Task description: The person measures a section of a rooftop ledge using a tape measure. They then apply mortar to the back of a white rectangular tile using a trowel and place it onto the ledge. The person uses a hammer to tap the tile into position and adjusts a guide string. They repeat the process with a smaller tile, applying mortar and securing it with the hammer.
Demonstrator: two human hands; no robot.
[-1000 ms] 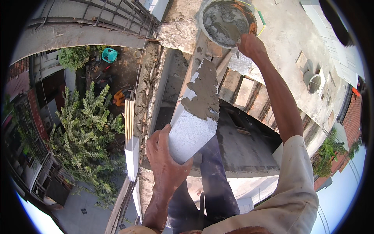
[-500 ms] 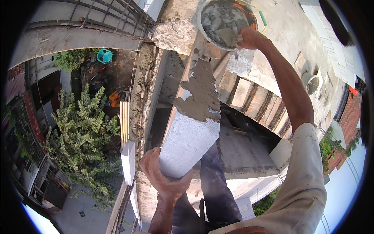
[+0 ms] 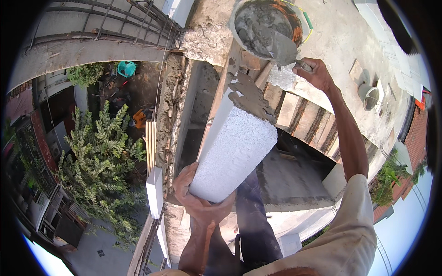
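Observation:
My left hand is wrapped round the near end of a long white lightweight concrete block. The block slants away from me, and grey wet mortar covers its far end. My right hand, at the far right of the block, grips the handle of a trowel. Its grey metal blade lies over the near right rim of a bucket and carries some mortar. More wet mortar sits in the bucket.
A mortar-topped wall edge runs left of the block, with a string line along it. Beyond it, a deep drop leads to a yard with a leafy tree. Rebar lies at the far left. A dark opening gapes right of the block.
My right hand has drawn the trowel out of the mortar, towards me and right. My left hand has rolled the block, so its mortared face now turns more to the right.

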